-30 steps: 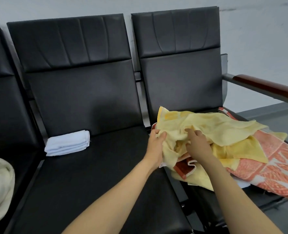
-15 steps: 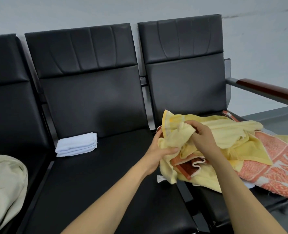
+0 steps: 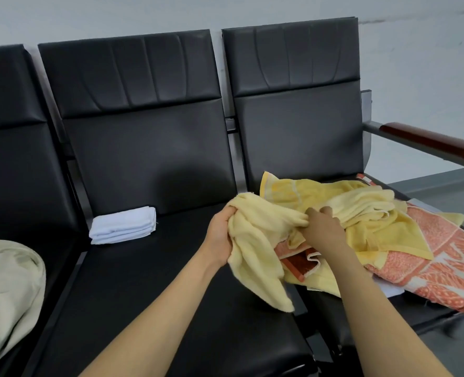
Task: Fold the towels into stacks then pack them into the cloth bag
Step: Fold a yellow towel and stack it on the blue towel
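The left hand (image 3: 220, 238) is clenched on a bunched corner of a pale yellow towel (image 3: 255, 251), whose loose end hangs down over the front of the middle seat (image 3: 171, 281); the right hand (image 3: 322, 231) pinches the same towel further along, near the left, where the cloth still runs into the heap of unfolded towels (image 3: 361, 227) on the right seat (a darker yellow one and an orange patterned towel (image 3: 443, 257) lie tangled there). One white folded towel (image 3: 123, 225) already sits at the back of the middle seat; the cloth bag (image 3: 7, 278) slumps on the left seat, well apart from the heap. The step in hand looks like freeing this towel for folding; to do it well, the hands should probably work outward to two adjacent corners, lift until the cloth hangs clear of the heap, and spread it flat on the bare middle seat before the first fold; tugging hard risks dragging the others off the seat.
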Demonstrator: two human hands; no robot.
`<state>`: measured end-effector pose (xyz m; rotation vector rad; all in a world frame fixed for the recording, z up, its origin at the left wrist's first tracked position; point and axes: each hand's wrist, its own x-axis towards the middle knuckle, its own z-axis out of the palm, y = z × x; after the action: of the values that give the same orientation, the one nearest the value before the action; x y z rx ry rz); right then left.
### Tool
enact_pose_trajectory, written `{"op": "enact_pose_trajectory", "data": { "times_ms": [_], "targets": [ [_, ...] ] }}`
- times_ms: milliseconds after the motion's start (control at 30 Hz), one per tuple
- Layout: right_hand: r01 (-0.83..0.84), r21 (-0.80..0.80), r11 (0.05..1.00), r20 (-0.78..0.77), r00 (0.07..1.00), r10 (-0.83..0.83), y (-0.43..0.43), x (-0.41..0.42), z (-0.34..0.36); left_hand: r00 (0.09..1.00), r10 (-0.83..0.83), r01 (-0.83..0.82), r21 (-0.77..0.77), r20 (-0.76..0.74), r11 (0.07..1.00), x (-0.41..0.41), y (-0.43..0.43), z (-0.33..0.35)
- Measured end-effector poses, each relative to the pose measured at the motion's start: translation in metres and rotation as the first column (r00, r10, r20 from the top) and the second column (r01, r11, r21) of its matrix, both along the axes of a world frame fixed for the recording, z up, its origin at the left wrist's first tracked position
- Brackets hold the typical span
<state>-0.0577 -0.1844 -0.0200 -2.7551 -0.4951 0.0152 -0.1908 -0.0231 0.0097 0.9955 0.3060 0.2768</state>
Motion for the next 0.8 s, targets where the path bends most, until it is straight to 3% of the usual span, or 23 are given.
{"op": "enact_pose_trajectory", "data": {
  "times_ms": [67,133,233,333,500,567,667,733,800],
  "targets": [
    [0.072,0.148,0.986,0.045,0.996,-0.08,0.009,-0.005,0.006,0.999,0.05,-0.05,-0.016,0.009,0.999,-0.005,0.002,0.004],
    [-0.003,0.43,0.903,0.052,0.998,-0.021,0.023,-0.02,0.02,0.993,0.116,-0.115,-0.043,0.007,0.992,-0.01,0.007,0.006],
    [-0.185,0.771,0.61,-0.011,0.953,0.304,0.053,-0.062,0.046,0.973,0.229,-0.226,-0.099,0.023,0.969,-0.019,0.022,0.008],
    [-0.206,0.883,0.421,-0.139,0.743,0.655,0.087,-0.101,0.054,0.943,0.321,-0.305,-0.152,0.089,0.94,-0.038,0.042,0.014],
    [0.163,0.968,0.192,-0.238,0.348,0.907,0.128,-0.122,0.048,0.872,0.463,-0.451,-0.104,0.161,0.886,-0.087,0.083,0.029],
    [0.191,0.961,0.201,-0.255,0.328,0.909,0.139,-0.126,0.04,0.831,0.517,-0.524,-0.022,0.206,0.851,-0.099,0.091,0.03],
    [0.292,0.913,0.285,-0.396,0.462,0.793,0.152,-0.127,0.03,0.87,0.48,-0.493,0.217,0.115,0.842,-0.105,0.088,0.022],
    [0.387,0.833,0.394,-0.552,0.539,0.637,0.156,-0.122,0.018,0.942,0.326,-0.278,0.36,-0.079,0.891,-0.11,0.081,0.012],
    [0.392,0.743,0.542,-0.65,0.614,0.447,0.158,-0.113,0.003,0.948,0.101,0.015,0.357,-0.303,0.934,-0.117,0.08,-0.001]
  ]
}}
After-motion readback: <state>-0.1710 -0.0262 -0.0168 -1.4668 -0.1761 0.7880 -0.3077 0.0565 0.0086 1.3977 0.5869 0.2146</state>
